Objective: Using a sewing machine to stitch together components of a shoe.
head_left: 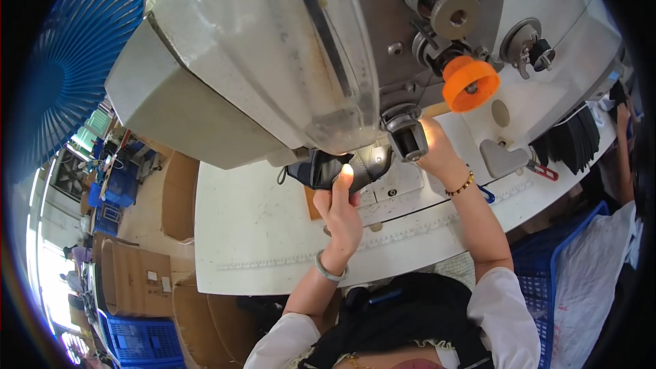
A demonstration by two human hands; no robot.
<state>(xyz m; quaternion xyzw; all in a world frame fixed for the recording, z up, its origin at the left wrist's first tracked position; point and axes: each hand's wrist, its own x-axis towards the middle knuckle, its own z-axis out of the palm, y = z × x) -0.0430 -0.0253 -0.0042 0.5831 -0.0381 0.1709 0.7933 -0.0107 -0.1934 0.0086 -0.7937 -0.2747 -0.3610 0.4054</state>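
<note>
A small black pouch-like piece (318,169) with a loop at its left end lies under the head of a sewing machine (225,68). My left hand (339,215) grips its near edge, thumb on top and fingers curled beneath. Lamp light falls on the piece's grey, seamed right part and on my thumb tip. To the right, my right hand (439,154) reaches in behind a dark metal fitting (407,138) of the machine. Its fingers are hidden there, so what they touch does not show. The needle is hidden too.
Blue-handled snips (486,195) lie by my right wrist. A red-handled tool (542,171) and stacked black pieces (570,142) are farther right on the white table (239,232). A blue fan (68,61), cardboard boxes (133,280) and a blue basket (536,280) surround it.
</note>
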